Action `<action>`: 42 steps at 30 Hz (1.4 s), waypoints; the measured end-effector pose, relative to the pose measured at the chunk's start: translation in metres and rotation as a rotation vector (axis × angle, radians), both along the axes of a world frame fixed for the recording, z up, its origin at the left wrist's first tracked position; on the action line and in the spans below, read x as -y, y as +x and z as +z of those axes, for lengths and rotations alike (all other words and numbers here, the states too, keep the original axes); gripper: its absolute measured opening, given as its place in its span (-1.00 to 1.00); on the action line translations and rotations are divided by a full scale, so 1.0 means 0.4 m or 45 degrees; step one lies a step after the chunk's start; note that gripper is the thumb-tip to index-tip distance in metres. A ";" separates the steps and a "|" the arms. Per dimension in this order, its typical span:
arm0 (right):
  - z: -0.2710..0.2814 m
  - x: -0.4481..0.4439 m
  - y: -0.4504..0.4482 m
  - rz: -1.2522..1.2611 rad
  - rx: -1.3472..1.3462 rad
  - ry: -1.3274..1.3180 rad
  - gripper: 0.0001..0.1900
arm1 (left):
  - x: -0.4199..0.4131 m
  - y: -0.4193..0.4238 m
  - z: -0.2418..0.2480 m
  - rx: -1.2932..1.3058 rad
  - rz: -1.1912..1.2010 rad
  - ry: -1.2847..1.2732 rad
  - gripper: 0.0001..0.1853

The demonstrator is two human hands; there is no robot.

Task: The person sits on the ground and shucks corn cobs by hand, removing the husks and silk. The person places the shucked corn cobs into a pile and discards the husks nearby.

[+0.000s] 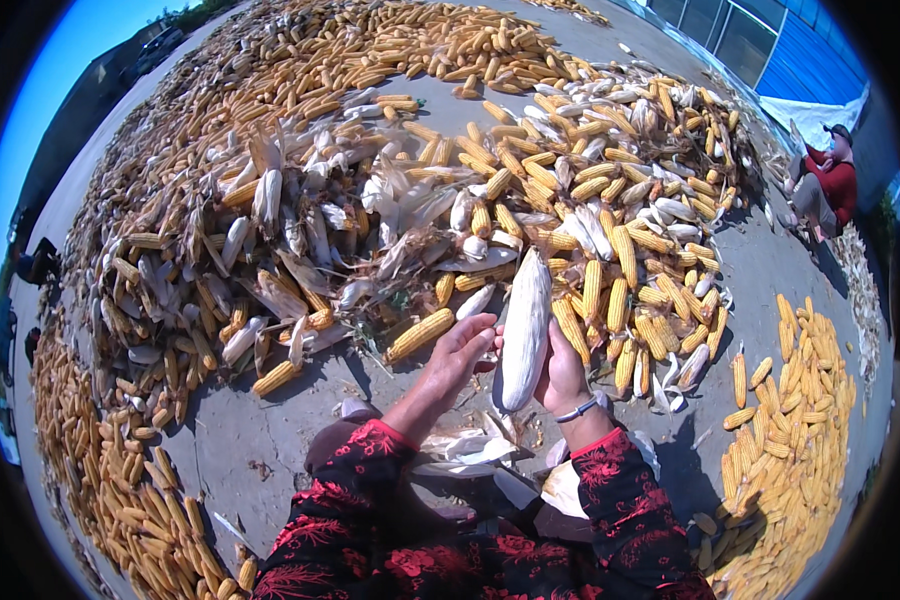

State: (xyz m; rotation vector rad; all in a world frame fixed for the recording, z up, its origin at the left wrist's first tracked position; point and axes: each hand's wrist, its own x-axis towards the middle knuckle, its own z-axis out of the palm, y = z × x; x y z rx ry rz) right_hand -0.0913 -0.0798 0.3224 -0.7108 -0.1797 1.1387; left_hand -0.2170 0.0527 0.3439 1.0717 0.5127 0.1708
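Observation:
A corn ear in a pale, dry husk (523,337) is held tilted in front of me, its narrow tip pointing away. My right hand (562,375) wraps around its right side and underside, with a band on the wrist. On the other side, my left hand (457,356) is half curled, thumb and fingers apart, close to the husk. Whether its fingertips touch the husk is hard to see. A bare yellow corn cob (420,335) lies on the concrete just beyond my left hand. Torn husks (469,448) lie below my hands, between my legs.
A large heap of mixed husked and unhusked corn (390,210) spreads ahead. Bare cobs form piles at right (787,427) and lower left (150,525). A person in red (832,180) sits at far right near a blue-walled building (817,60). Concrete (247,442) shows between piles.

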 end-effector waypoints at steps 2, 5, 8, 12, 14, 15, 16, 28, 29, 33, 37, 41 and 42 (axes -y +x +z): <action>0.001 -0.003 -0.006 -0.118 -0.059 -0.038 -0.44 | 0.021 0.002 -0.023 0.029 0.096 0.228 -0.37; 0.010 -0.001 -0.015 -0.177 -0.086 0.015 -0.49 | 0.047 0.000 0.019 0.204 0.149 1.035 -0.22; -0.015 0.005 0.007 -0.152 -0.162 -0.101 -0.46 | 0.045 -0.002 0.039 0.361 -0.260 1.658 -0.10; 0.061 0.031 0.037 0.010 0.004 -0.057 -0.33 | -0.036 0.006 -0.083 -0.484 -0.175 1.359 -0.18; 0.087 0.028 0.036 -0.047 -0.062 -0.019 -0.34 | -0.056 0.000 -0.090 -0.399 0.007 1.261 -0.20; 0.090 0.030 0.030 -0.085 -0.103 -0.006 -0.34 | -0.048 0.001 -0.081 -0.369 0.074 1.275 -0.21; 0.094 0.028 0.027 -0.093 -0.113 -0.016 -0.32 | -0.038 0.006 -0.070 -0.252 -0.036 0.979 -0.21; 0.114 0.003 0.018 -0.527 1.195 -0.551 -0.23 | 0.077 -0.003 -0.009 -0.041 -0.230 -0.075 -0.42; 0.126 0.006 0.012 -0.567 1.407 -0.461 -0.22 | 0.069 -0.011 -0.027 -0.078 -0.222 -0.142 -0.44; 0.103 0.024 -0.010 -0.214 2.267 -0.256 -0.21 | 0.052 -0.029 -0.077 -0.120 -0.303 -0.372 -0.53; 0.026 -0.001 0.069 -0.452 1.927 -0.748 -0.27 | 0.039 -0.075 -0.025 0.024 -0.444 -0.256 -0.49; -0.037 0.047 0.160 -0.495 0.606 -0.691 -0.04 | 0.026 -0.068 0.007 0.164 -0.331 0.758 -0.40; -0.029 0.053 0.148 -0.210 0.495 -0.518 0.05 | 0.033 -0.061 0.004 0.250 -0.210 1.062 -0.37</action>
